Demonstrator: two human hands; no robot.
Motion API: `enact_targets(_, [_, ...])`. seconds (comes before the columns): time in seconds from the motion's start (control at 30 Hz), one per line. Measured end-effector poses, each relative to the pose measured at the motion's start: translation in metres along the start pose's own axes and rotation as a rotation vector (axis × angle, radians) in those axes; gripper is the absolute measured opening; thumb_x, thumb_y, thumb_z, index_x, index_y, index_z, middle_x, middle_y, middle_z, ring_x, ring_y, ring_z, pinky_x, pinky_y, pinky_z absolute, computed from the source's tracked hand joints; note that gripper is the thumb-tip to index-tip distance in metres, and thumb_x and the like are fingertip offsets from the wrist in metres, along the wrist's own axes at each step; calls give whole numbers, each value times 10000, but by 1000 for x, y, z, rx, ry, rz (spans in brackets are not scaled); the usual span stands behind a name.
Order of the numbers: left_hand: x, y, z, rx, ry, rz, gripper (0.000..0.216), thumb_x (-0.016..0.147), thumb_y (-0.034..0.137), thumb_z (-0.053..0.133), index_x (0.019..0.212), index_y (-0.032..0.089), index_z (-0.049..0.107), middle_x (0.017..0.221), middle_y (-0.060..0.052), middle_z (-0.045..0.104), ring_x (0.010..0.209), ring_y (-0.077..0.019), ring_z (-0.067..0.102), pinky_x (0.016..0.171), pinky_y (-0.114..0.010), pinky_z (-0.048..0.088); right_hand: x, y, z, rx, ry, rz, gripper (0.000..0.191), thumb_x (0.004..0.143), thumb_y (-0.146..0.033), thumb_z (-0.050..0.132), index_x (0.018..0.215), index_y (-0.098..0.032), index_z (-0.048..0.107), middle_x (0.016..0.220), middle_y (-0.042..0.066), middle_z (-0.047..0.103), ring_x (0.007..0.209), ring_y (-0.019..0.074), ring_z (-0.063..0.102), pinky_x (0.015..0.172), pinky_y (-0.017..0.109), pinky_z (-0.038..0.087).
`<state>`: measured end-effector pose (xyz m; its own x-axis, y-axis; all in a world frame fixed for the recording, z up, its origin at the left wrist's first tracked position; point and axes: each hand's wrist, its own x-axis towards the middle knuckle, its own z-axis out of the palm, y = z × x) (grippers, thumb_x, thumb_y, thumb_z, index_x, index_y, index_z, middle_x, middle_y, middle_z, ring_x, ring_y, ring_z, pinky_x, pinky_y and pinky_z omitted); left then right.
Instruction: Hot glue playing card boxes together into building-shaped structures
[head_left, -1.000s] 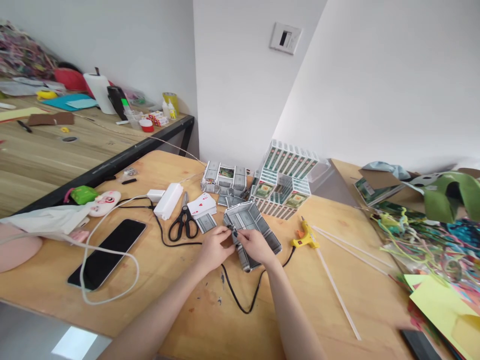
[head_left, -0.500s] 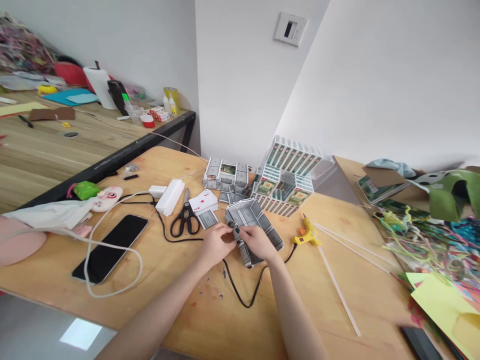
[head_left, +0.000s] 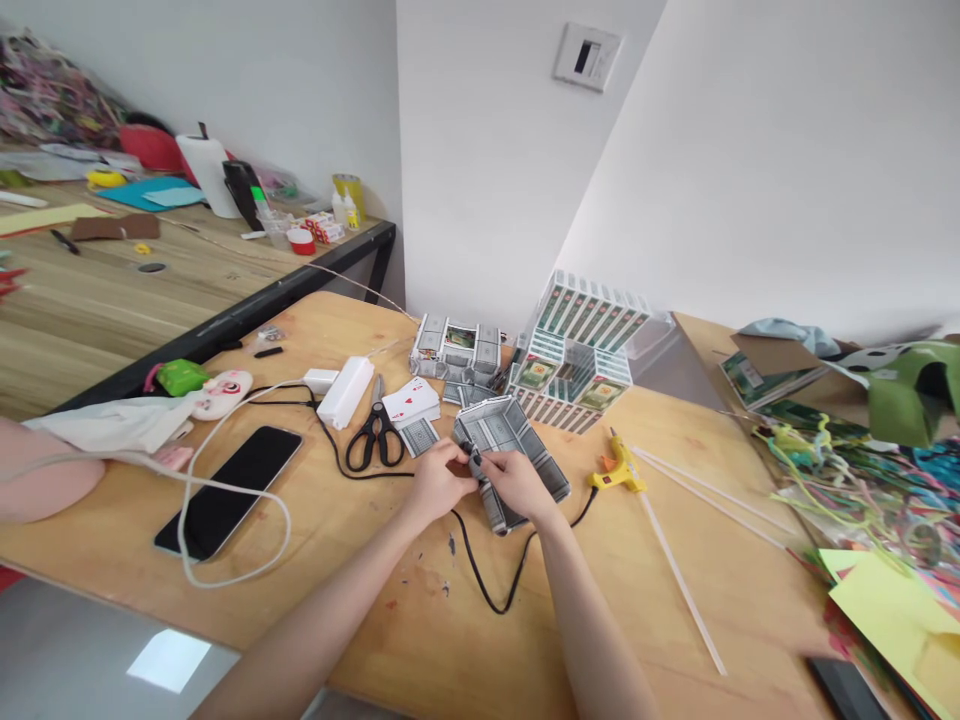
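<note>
A shallow tray folded from grey-backed playing cards (head_left: 517, 440) lies on the wooden table (head_left: 675, 620) in front of me. My left hand (head_left: 435, 485) and my right hand (head_left: 514, 482) meet at its near left edge, both with fingers pinched together on the edge of the card tray. A loose pile of playing cards (head_left: 411, 403) with a red ace on top lies just left of the tray. Black-handled scissors (head_left: 373, 437) lie beside the pile.
A yellow glue gun (head_left: 616, 470) with a black cord (head_left: 480, 575) lies right of the tray, with long clear glue sticks (head_left: 675, 575) nearby. Card-built structures (head_left: 577, 360) stand behind. A phone (head_left: 229, 490), white charger (head_left: 345, 392) and cable lie left. Coloured paper clutter (head_left: 877, 590) fills the right.
Both hands stay pinched on the tray's near edge with only small finger shifts. The camera view has drifted slightly.
</note>
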<state>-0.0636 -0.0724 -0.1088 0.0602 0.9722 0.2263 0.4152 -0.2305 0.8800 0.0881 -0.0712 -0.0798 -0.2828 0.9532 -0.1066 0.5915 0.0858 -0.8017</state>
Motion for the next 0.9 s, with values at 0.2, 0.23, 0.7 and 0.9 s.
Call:
enact_targets(0.2, [1, 3, 2, 21, 9, -17, 206, 500, 26, 664, 576, 158, 525, 669, 46, 481, 645, -117, 494, 609, -237, 368, 1, 2, 0, 10, -11, 4, 315, 817, -360, 394, 552, -192, 424, 547, -39, 365, 547, 106, 349, 561, 228, 296])
enact_targets(0.23, [1, 4, 2, 25, 9, -18, 205, 500, 27, 662, 570, 158, 521, 667, 47, 478, 639, -115, 491, 604, -235, 366, 1, 1, 0, 9, -8, 7, 315, 815, -356, 397, 547, -193, 418, 545, -40, 361, 545, 105, 345, 558, 228, 293])
enact_targets(0.7, [3, 14, 0, 165, -16, 5, 213, 522, 50, 629, 549, 180, 462, 660, 34, 485, 649, -139, 512, 583, -248, 366, 1, 1, -1, 39, -4, 20, 310, 807, -342, 397, 532, -199, 372, 542, -40, 331, 545, 104, 319, 536, 233, 275])
enact_targets(0.9, [-3, 20, -3, 337, -93, 8, 181, 598, 123, 621, 740, 190, 530, 810, -30, 566, 789, -211, 575, 671, -301, 429, 1, 3, -5, 108, -69, 15, 323, 818, -403, 408, 571, -195, 399, 552, -49, 327, 544, 96, 317, 523, 223, 275])
